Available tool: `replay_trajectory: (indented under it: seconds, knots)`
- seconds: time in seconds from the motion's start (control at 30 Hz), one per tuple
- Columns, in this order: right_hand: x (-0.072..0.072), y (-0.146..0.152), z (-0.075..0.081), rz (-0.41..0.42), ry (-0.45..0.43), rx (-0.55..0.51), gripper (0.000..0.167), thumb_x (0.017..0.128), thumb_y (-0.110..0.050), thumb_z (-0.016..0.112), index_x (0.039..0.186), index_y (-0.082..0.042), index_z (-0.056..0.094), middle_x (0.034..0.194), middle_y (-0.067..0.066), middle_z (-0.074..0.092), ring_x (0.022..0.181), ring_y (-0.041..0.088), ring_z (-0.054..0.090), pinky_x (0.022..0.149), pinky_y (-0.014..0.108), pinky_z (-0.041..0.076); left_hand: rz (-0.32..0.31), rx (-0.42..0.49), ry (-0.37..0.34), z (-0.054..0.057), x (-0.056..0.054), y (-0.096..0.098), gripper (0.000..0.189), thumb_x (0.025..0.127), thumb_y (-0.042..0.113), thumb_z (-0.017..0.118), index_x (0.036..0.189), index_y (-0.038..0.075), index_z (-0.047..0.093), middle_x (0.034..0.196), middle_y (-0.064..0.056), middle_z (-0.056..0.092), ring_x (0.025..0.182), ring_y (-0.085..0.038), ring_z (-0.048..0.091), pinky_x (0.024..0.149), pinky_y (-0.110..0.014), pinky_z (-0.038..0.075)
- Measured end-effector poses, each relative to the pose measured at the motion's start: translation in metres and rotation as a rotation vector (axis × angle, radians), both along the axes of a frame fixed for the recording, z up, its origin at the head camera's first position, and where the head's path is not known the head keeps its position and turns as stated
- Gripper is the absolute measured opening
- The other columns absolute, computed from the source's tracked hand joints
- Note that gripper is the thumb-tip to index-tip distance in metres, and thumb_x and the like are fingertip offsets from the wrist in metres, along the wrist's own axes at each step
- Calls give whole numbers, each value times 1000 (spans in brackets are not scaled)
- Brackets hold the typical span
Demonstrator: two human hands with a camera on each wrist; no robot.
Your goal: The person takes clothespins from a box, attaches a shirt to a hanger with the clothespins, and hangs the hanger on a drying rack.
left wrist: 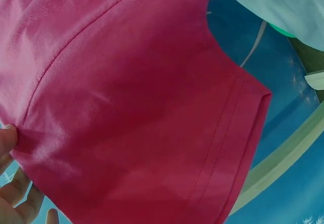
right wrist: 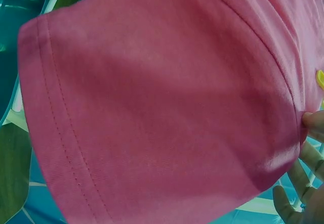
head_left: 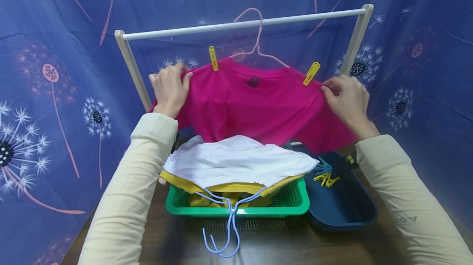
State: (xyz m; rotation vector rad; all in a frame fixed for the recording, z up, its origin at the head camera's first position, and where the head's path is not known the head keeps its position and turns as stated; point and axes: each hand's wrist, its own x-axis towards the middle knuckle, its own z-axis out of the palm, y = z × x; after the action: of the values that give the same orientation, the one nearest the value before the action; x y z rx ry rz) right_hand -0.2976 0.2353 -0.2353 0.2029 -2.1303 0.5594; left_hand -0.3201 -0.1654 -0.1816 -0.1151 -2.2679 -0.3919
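Observation:
A magenta T-shirt (head_left: 255, 100) hangs on a pink hanger (head_left: 257, 43), whose hook is at the white rail. A yellow clothespin (head_left: 213, 58) grips the left shoulder, and another yellow clothespin (head_left: 311, 73) grips the right one. My left hand (head_left: 170, 88) pinches the shirt at its left shoulder near the sleeve seam. On the other side, my right hand (head_left: 349, 98) pinches the right shoulder seam between thumb and finger. Both sleeves hang down, filling the left wrist view and the right wrist view.
The rack's white rail (head_left: 207, 28) runs between wooden posts. Below, a green basket (head_left: 306, 203) holds yellow cloth, with a white shirt (head_left: 236, 160) on blue hangers (head_left: 230, 211) across it. A dark blue bin (head_left: 343, 215) with yellow clothespins (head_left: 326, 179) and blue clothespins (head_left: 323, 166) stands right.

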Motion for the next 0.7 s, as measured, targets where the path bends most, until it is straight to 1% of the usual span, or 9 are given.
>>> replay_trajectory:
  seconds: [0.2,0.47,0.7]
  knots:
    - [0,3,0,-8,-8,-4,22,86,-24,59,91,-5,70,78,16,60,76,30,50,64,42,35,22,-1,-29,5,-3,6,22,89,28,56,98,10,66,93,-16,67,90,-34,61,83,-50,32]
    - [-1,5,-1,-14,-6,13,21,85,-22,59,88,-4,69,74,16,58,71,29,47,62,39,32,54,-28,-69,7,-7,11,22,90,29,55,99,11,64,97,-15,67,91,-33,61,85,-49,32]
    - [-2,5,-4,-5,-9,28,18,84,-19,60,86,-4,69,75,16,59,73,30,48,65,42,33,70,-40,-83,7,-9,12,20,90,28,56,95,11,64,94,-14,68,87,-34,62,84,-49,33]
